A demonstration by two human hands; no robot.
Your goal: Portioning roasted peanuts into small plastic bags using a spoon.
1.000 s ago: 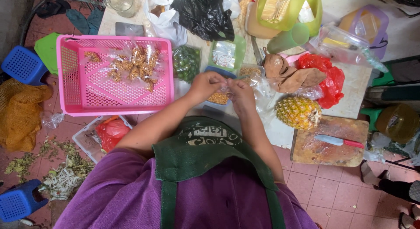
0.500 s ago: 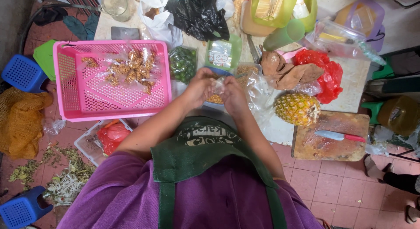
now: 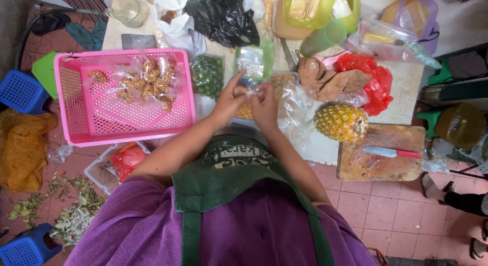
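Observation:
My left hand [image 3: 231, 99] and my right hand [image 3: 265, 104] meet over the table's middle, fingers pinched together on the neck of a small clear plastic bag [image 3: 247, 108] with yellow-brown bits in it. The bag hangs just below my fingers, partly hidden by them. To the left stands a pink plastic basket [image 3: 76, 101] holding several clear packets of brown pieces [image 3: 147, 80]. A clear bag of the same yellow-brown bits [image 3: 279, 82] lies behind my hands.
A pineapple [image 3: 340, 122] lies right of my hands, beside a wooden cutting board [image 3: 366, 167] with a red-handled knife [image 3: 391, 152]. A bag of green pods [image 3: 207, 75], black bag [image 3: 223, 17], red bag [image 3: 376, 85] and yellow-green jug [image 3: 317, 12] crowd the back. Blue stools and plant scraps lie on the floor.
My two hands have stayed together over the small bag, with my fingers working at its top. The view has shifted slightly; nothing else on the table moved.

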